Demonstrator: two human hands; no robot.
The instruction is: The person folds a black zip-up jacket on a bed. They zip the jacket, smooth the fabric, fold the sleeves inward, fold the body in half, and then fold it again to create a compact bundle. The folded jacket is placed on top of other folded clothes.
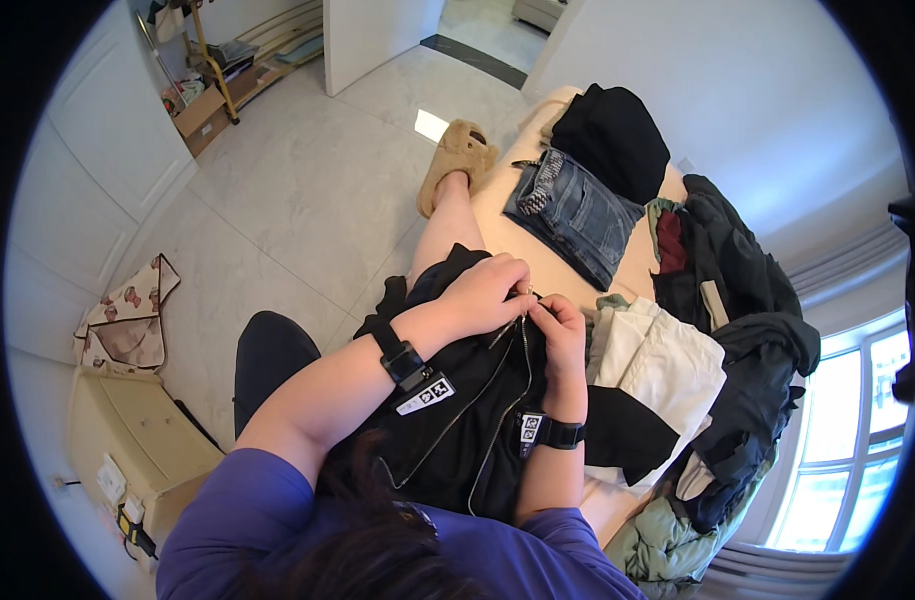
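Around you, the floor point(278, 250) is made of pale grey tiles with thin joints, and one small bright patch of light point(432, 125) lies on it. At your left you have a white panelled door point(98, 140) and, lower, a cream cabinet point(143, 425). Ahead, a dark strip point(475, 60) crosses the doorway floor. At your right, near a white wall point(718, 80), daylight enters through a white-framed window point(846, 435).

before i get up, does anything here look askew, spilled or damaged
No spill shows, nor any visible damage to the black zip-up garment. Only the dark clothes near the window look untidy: they lie in a crumpled heap, unlike the folded blue jeans.
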